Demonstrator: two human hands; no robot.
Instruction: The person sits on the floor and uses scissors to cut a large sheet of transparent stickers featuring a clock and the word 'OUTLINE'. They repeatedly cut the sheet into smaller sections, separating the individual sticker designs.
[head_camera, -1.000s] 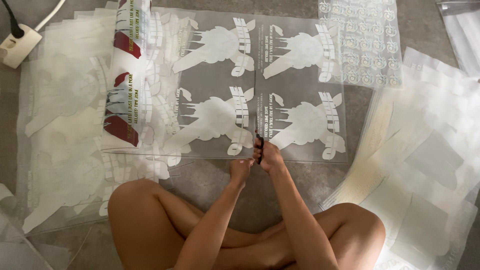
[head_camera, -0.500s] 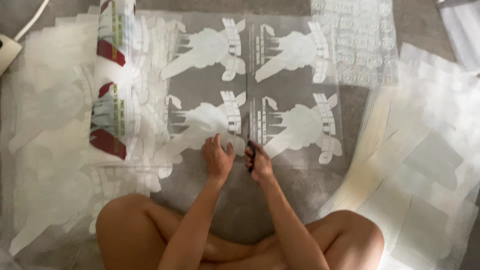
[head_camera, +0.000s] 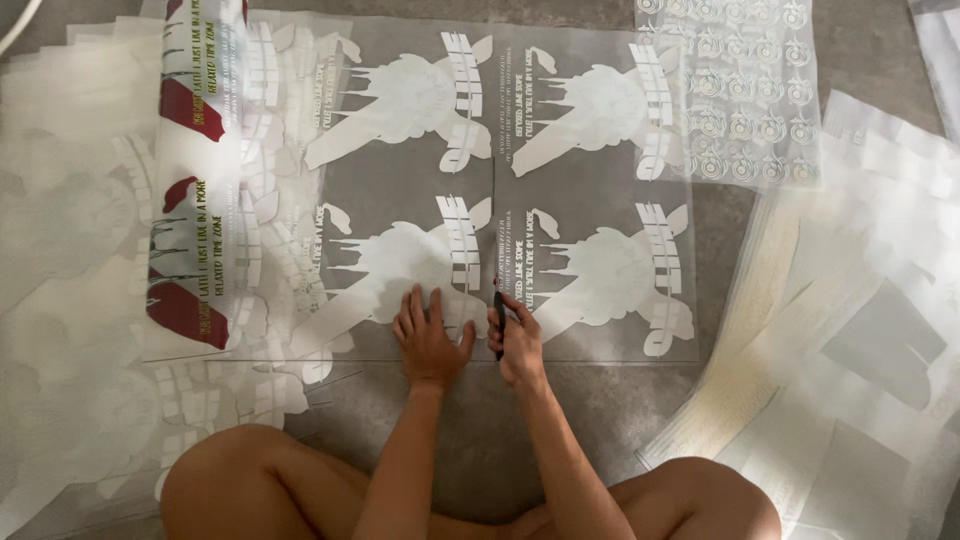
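A clear transfer film sheet (head_camera: 560, 200) with white animal-shaped prints lies flat on the grey floor. My left hand (head_camera: 430, 335) rests flat on its lower edge, fingers spread over a white print. Just to its right, my right hand (head_camera: 518, 345) is closed on a small dark cutter (head_camera: 498, 318), whose tip touches the film on the midline between the left and right prints. My bare knees and forearms frame the bottom of the view.
A rolled film with red and white prints (head_camera: 195, 180) lies at the left over the sheet. A sheet of small round white designs (head_camera: 745, 90) sits at the top right. Piles of cut translucent film (head_camera: 860, 330) spread at right and left.
My left hand moved from beside the right hand onto the film and flattened out. The right hand with the cutter advanced up the midline of the sheet. The view shifted closer.
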